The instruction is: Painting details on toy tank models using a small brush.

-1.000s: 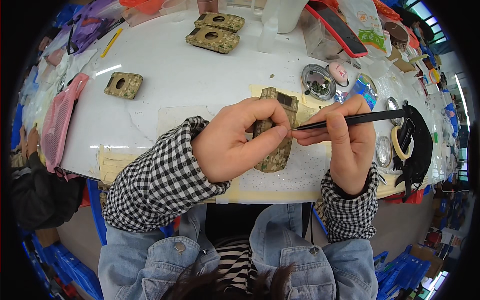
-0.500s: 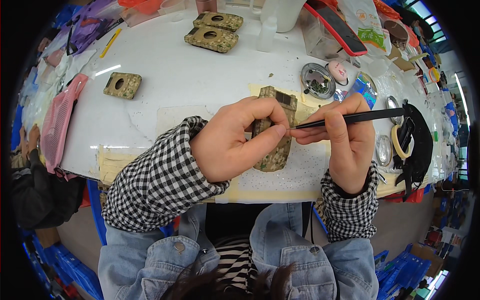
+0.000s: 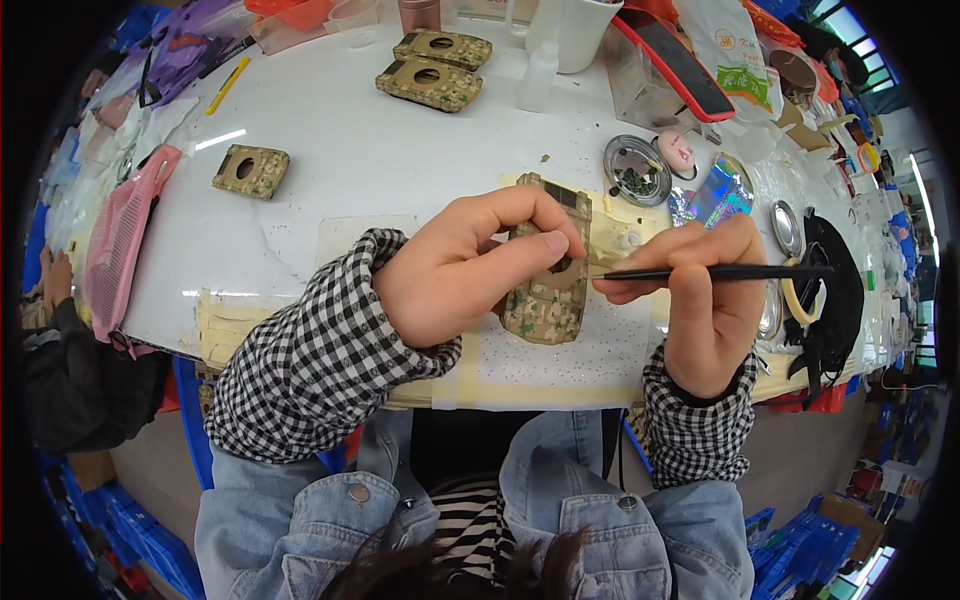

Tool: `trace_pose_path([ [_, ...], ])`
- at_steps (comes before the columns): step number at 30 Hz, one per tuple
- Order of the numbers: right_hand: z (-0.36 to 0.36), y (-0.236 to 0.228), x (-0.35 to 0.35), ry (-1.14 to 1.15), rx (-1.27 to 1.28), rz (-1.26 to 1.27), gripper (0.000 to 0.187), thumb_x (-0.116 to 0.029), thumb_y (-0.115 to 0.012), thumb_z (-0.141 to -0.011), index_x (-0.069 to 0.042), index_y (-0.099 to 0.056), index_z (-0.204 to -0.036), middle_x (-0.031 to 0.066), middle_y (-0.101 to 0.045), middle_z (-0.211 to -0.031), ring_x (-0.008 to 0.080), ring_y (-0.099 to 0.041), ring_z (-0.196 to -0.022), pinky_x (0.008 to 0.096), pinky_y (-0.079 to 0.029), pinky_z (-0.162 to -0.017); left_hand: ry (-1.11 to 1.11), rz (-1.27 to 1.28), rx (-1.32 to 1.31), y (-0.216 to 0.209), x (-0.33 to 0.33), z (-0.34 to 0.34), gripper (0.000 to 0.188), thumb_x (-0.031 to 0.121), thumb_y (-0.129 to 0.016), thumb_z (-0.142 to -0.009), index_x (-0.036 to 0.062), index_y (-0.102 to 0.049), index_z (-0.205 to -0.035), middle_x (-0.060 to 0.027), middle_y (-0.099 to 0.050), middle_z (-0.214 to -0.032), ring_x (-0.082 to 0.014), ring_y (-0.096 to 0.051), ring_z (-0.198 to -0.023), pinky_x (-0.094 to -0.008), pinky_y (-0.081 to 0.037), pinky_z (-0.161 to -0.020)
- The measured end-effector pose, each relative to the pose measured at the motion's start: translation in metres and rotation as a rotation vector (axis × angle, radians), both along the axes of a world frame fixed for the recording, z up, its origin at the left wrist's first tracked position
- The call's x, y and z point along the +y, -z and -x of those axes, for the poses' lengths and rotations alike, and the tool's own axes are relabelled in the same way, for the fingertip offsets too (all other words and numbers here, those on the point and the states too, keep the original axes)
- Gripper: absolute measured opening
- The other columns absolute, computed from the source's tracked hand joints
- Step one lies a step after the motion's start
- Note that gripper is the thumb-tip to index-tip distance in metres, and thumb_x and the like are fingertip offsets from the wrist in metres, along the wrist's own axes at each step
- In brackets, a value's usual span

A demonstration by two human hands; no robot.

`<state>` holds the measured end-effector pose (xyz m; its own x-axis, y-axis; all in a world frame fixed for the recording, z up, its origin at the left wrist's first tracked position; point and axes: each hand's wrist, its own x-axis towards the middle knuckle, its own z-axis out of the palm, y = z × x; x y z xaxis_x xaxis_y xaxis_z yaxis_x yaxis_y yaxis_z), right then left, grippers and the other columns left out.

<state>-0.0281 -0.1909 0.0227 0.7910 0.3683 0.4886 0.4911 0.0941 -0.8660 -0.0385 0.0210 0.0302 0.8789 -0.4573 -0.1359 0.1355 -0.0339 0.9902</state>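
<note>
My left hand (image 3: 465, 262) is closed around a camouflage-patterned toy tank hull (image 3: 545, 318), its thumb and forefinger near the hull's right side. A round hole in the hull's top shows partly beside the thumb. In my right hand (image 3: 712, 300) is a pair of black tweezers (image 3: 745, 272), pinched between thumb and fingers and lying nearly level. Their tip points left, a short gap from the hull's side. Whether the tip holds a tiny part is too small to tell.
Small dark green parts lie in a round clear dish (image 3: 637, 172). A similar tank hull (image 3: 251, 171) rests at left, and two more hulls (image 3: 430, 82) sit at the back. Dots cover a white sheet (image 3: 560, 375). A red-cased phone (image 3: 675, 65) leans on a clear box.
The tweezers' tip has drawn right, away from my left fingertips, and their back end has dropped so they lie flatter. My left thumb has shifted up slightly along the hull.
</note>
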Motion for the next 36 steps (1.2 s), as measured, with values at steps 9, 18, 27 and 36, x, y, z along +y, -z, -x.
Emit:
trace_pose_path([
  [9, 0.0, 0.008, -0.006, -0.093, -0.098, 0.004, 0.019, -0.009, -0.066, -0.086, -0.002, -0.05, -0.094, 0.0206, -0.068, -0.092, 0.0211, -0.065, -0.083, 0.0289, -0.05, -0.071, -0.043, 0.251, 0.191, 0.017, 0.003, -0.003, 0.015, 0.011, -0.052, -0.092, 0.0021, -0.054, -0.104, -0.0035, -0.058, -0.101, -0.0075, -0.055, -0.091, -0.0232, -0.045, -0.08],
  [18, -0.001, 0.009, -0.004, -0.097, -0.144, 0.005, 0.019, -0.007, -0.067, -0.085, -0.001, -0.052, -0.093, 0.0207, -0.068, -0.093, 0.0248, -0.067, -0.085, 0.031, -0.052, -0.072, -0.052, 0.256, 0.196, 0.017, 0.002, -0.003, 0.014, 0.01, -0.052, -0.092, 0.0022, -0.054, -0.104, -0.0034, -0.058, -0.099, -0.0072, -0.055, -0.09, -0.0223, -0.045, -0.079],
  [27, -0.001, 0.009, -0.004, -0.09, -0.203, 0.038, 0.02, -0.005, -0.07, -0.082, 0.001, -0.053, -0.09, 0.0216, -0.067, -0.091, 0.0268, -0.068, -0.084, 0.0318, -0.054, -0.07, -0.052, 0.254, 0.213, 0.018, 0.003, -0.003, 0.015, 0.01, -0.052, -0.093, 0.0024, -0.053, -0.105, -0.0032, -0.058, -0.099, -0.0066, -0.056, -0.088, -0.0215, -0.047, -0.076],
  [36, 0.001, 0.011, -0.002, -0.059, -0.205, 0.034, 0.023, -0.008, -0.072, -0.08, 0.0, -0.053, -0.088, 0.021, -0.068, -0.089, 0.0263, -0.068, -0.08, 0.0302, -0.054, -0.066, -0.062, 0.279, 0.21, 0.02, 0.002, -0.004, 0.014, 0.011, -0.052, -0.093, 0.0025, -0.053, -0.105, -0.0028, -0.058, -0.099, -0.0069, -0.056, -0.088, -0.0214, -0.047, -0.077],
])
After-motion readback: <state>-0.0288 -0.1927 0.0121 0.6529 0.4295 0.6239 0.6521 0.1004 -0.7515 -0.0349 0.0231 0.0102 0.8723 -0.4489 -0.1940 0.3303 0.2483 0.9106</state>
